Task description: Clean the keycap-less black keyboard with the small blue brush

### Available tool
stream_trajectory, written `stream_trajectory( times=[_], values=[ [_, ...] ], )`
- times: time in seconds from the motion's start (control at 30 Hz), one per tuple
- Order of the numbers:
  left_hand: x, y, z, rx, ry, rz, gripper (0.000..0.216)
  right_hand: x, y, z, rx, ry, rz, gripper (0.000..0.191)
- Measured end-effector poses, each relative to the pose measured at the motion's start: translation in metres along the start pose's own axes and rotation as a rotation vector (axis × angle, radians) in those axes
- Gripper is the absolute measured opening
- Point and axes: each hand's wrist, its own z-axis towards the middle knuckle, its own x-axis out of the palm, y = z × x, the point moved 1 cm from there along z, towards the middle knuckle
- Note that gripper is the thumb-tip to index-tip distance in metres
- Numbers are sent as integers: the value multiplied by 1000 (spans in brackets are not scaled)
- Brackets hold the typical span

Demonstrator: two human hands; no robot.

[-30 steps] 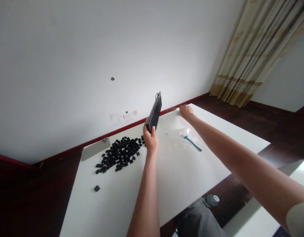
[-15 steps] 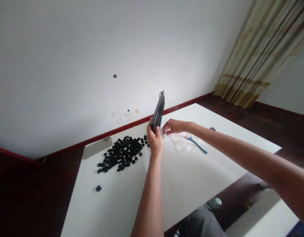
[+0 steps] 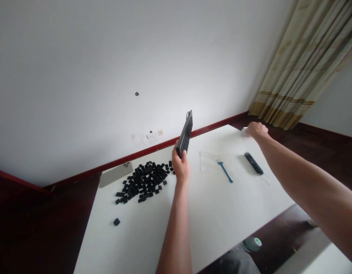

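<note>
keyboard (image 3: 185,134), held on edge right of the keycap pile (image 3: 147,178), could slip and scatter it because the left hand (image 3: 181,166) grips only its near end, while the right hand (image 3: 257,129), well right of the pile, clutches a white scrap (image 3: 244,130).

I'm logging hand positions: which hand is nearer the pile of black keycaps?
Left. The left hand, holding the keyboard, is just right of the pile; the right hand is farther right, past the blue tool.
</note>
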Motion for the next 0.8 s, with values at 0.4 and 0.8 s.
stream_trajectory(
  times=[0.4,0.8],
  values=[
    [-5,-6,1,-2,44,30,52,49,102,-212,-1175,272,102,22],
    [-3,-8,1,-5,59,22,52,52,81,-233,-1090,428,77,36]
  ],
)
